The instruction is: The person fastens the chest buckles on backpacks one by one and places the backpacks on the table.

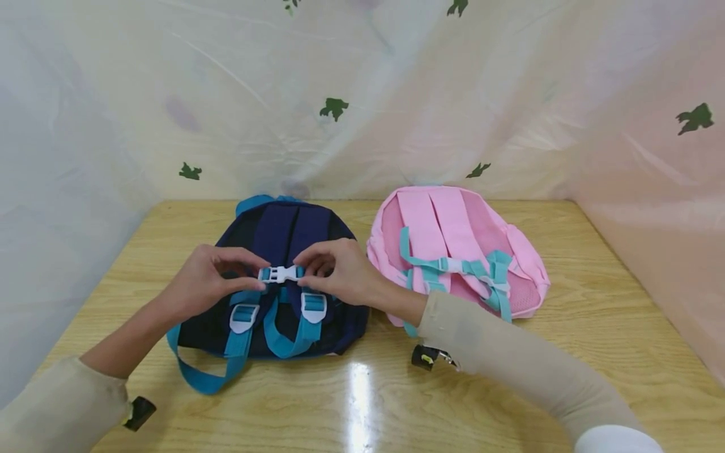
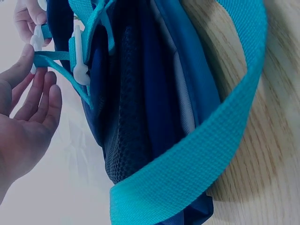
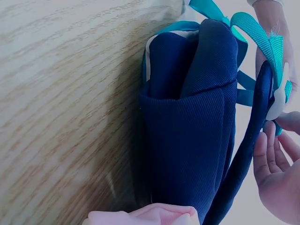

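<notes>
A navy backpack [image 1: 348,321] with turquoise webbing lies on the table, its shoulder straps facing up. Across those straps sits a white side-release buckle [image 1: 281,274], its two halves seemingly joined. My left hand [image 1: 204,282] pinches the buckle's left end between thumb and fingertips; my right hand [image 1: 348,272] pinches the right end the same way. Below the buckle are two white strap adjusters [image 1: 243,318]. In the left wrist view, the buckle [image 2: 36,44] shows edge-on at the left fingertips. The right hand [image 3: 281,178] partly hides its end of the webbing in the right wrist view.
A pink backpack [image 1: 523,277] with its own turquoise webbing lies to the right, near the right forearm. A loose turquoise strap loop [image 1: 206,382] hangs over the navy backpack's front left onto the wooden table [image 1: 566,365]. A pale curtain [image 1: 396,82] stands behind the table.
</notes>
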A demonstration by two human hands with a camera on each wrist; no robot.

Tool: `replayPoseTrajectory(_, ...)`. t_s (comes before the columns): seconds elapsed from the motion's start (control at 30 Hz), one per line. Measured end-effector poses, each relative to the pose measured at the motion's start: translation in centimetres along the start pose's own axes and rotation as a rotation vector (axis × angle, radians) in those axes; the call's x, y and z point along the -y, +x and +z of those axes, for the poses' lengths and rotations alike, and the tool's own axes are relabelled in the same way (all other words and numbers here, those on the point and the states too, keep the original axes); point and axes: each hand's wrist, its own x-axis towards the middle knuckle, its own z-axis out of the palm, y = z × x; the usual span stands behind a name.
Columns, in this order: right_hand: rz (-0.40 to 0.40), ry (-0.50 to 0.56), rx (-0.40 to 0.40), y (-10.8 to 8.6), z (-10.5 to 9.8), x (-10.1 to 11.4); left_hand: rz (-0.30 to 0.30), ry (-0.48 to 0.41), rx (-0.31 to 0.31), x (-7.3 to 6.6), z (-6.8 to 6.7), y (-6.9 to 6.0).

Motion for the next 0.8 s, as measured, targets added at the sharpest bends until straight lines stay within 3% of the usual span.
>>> replayPoseTrajectory(0.23, 0.061, 0.02, -0.021, -0.12, 0.05, -0.01, 0.022, -0.066, 0.051, 0.23, -0.13, -0.04)
replayPoseTrajectory(0.47, 0.121, -0.003, -0.018, -0.22, 0.01, 0.06, -0.033, -0.071, 0.034, 0.26, -0.08, -0.06)
replayPoseTrajectory(0.63, 0.117, -0.013, -0.027, -0.19, -0.05, 0.08, -0.083, -0.09, 0.015, 0.29, 0.0, -0.04)
replayPoseTrajectory(0.8, 0.122, 0.011, -0.043, -0.21, -0.08, -0.01, -0.084, -0.096, 0.017, 0.38, 0.17, 0.06)
